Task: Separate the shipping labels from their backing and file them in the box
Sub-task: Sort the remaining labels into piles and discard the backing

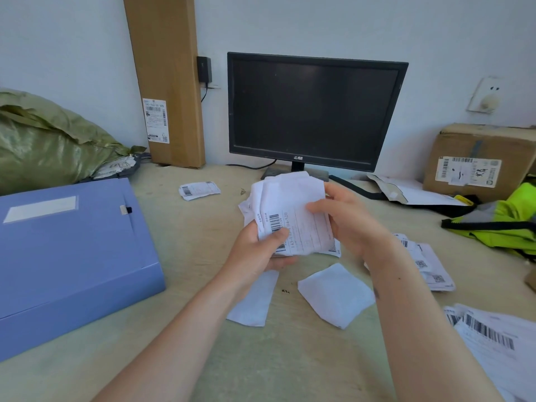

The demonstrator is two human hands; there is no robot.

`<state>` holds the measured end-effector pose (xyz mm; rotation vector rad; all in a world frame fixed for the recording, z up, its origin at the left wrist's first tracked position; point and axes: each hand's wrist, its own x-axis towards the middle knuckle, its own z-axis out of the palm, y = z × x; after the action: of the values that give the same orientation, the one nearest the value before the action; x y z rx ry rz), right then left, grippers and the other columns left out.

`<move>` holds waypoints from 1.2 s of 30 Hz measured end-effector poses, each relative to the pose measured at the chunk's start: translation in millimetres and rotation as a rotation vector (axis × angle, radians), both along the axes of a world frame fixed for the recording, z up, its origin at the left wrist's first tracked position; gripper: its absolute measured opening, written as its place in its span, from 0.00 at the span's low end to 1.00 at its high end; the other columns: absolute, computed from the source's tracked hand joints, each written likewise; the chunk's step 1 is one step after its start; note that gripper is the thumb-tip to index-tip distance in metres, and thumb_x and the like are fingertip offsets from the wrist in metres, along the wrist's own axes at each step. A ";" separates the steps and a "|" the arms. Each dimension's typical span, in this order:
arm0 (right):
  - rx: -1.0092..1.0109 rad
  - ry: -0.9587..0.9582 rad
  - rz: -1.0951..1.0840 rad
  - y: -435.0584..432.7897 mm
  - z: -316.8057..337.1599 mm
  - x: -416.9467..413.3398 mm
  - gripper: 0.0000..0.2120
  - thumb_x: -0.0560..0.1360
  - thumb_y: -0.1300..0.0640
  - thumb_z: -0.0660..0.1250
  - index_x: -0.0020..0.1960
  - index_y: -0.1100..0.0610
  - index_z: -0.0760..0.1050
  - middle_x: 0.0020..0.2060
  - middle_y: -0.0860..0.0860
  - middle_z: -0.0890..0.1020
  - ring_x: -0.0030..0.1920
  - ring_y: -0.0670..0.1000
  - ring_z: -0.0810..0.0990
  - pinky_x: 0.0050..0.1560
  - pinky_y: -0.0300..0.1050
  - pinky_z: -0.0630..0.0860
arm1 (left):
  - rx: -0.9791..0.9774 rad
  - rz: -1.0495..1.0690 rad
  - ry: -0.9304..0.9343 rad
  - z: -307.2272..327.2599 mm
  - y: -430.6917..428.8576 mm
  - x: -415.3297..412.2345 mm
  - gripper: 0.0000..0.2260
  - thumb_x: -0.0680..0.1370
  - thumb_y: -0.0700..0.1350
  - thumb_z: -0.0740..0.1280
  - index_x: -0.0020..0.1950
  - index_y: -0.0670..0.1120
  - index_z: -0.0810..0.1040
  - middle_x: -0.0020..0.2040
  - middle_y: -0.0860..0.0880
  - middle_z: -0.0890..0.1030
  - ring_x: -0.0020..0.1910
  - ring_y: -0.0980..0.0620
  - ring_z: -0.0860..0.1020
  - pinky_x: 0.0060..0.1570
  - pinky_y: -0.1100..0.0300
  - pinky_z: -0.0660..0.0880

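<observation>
While left grip [261,248] pinches the labels [293,210] at their 7 o'clock corner and right grip [345,224] curls round their 3 o'clock edge above the worktop [203,358], best peel slowly from one corner to avoid tearing, then file in the shut box [72,256] at 9 o'clock.

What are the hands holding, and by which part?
A bundle of labels. The left hand pinches its lower left corner; the right hand grips its right edge.
</observation>
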<state>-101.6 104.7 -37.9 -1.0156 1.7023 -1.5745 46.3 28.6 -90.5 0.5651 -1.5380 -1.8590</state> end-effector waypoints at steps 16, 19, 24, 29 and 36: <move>0.979 0.740 0.114 16.6 -15.3 -28.1 0.21 0.66 0.58 0.77 0.56 0.51 0.76 0.47 0.46 0.77 0.49 0.50 0.77 0.41 0.41 0.73 | -0.018 0.282 -0.062 -8.2 -14.8 0.3 0.11 0.81 0.36 0.60 0.60 0.46 0.76 0.57 0.48 0.81 0.51 0.50 0.82 0.37 0.62 0.81; 0.995 0.727 0.152 15.0 -16.9 -26.6 0.17 0.67 0.61 0.76 0.54 0.52 0.78 0.44 0.48 0.77 0.43 0.49 0.76 0.37 0.40 0.71 | -0.012 0.278 -0.074 -7.8 -14.3 0.4 0.11 0.81 0.36 0.60 0.59 0.46 0.76 0.56 0.48 0.82 0.51 0.49 0.82 0.37 0.61 0.82; 0.943 0.713 0.176 16.3 -16.6 -23.4 0.07 0.68 0.61 0.75 0.44 0.53 0.79 0.32 0.48 0.77 0.32 0.46 0.75 0.28 0.36 0.68 | 0.001 0.281 -0.091 -8.7 -16.5 1.1 0.11 0.81 0.36 0.61 0.61 0.46 0.76 0.57 0.48 0.82 0.52 0.49 0.82 0.38 0.60 0.82; 0.384 0.620 0.028 11.6 -4.0 -17.4 0.08 0.69 0.63 0.73 0.36 0.50 0.82 0.23 0.45 0.69 0.23 0.45 0.66 0.25 0.35 0.63 | 0.013 0.310 -0.085 -9.6 -17.2 1.8 0.12 0.80 0.35 0.60 0.58 0.47 0.77 0.54 0.49 0.82 0.50 0.50 0.82 0.37 0.62 0.81; -0.064 0.114 0.099 19.4 11.7 -0.2 0.08 0.74 0.61 0.59 0.40 0.56 0.75 0.36 0.58 0.81 0.39 0.57 0.84 0.36 0.46 0.81 | -0.014 0.308 -0.087 -10.1 -17.0 2.4 0.11 0.80 0.36 0.60 0.56 0.48 0.79 0.52 0.49 0.83 0.48 0.52 0.82 0.37 0.61 0.82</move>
<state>-101.7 124.1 -26.3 -1.2235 1.6582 -1.5421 48.7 11.6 -100.7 0.8351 -1.4258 -1.6062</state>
